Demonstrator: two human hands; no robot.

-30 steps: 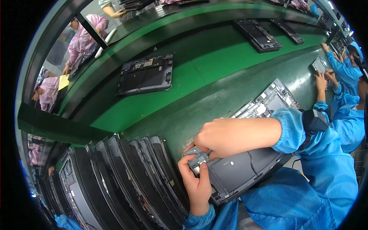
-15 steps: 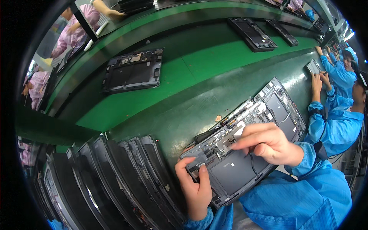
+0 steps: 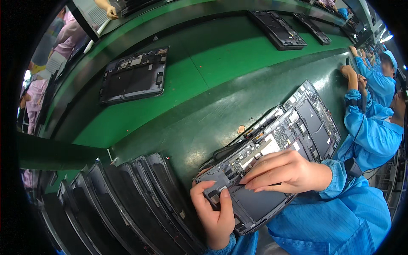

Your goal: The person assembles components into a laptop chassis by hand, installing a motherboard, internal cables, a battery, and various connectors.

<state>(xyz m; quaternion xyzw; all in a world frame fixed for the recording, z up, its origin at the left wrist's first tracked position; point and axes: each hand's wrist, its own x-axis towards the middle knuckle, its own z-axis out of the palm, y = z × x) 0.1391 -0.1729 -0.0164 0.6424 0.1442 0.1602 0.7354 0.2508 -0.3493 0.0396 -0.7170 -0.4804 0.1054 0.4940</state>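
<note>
An opened tablet [image 3: 259, 206] lies tilted in front of me, with its circuit board [image 3: 278, 140] and grey inner panel exposed. My left hand [image 3: 216, 212] grips its near left corner, thumb on the inner face and fingers around the edge. My right hand [image 3: 289, 174] reaches over the middle of the tablet, fingertips pressed together at the border between board and panel. Whatever those fingers hold, if anything, is hidden. Another opened tablet [image 3: 318, 114] lies beyond the right end of the first, partly covered by it.
Several tablet shells [image 3: 127, 204] stand on edge in a row at the left. On the green belt [image 3: 187, 76] rest an opened tablet [image 3: 136, 76] and two more farther right. A small orange scrap [image 3: 241, 129] lies on the bench. Co-workers in blue [image 3: 369, 123] sit at right.
My right hand has moved left and down across the tablet, its fingers now closer together. My left hand keeps its grip on the corner. The view has shifted slightly.
</note>
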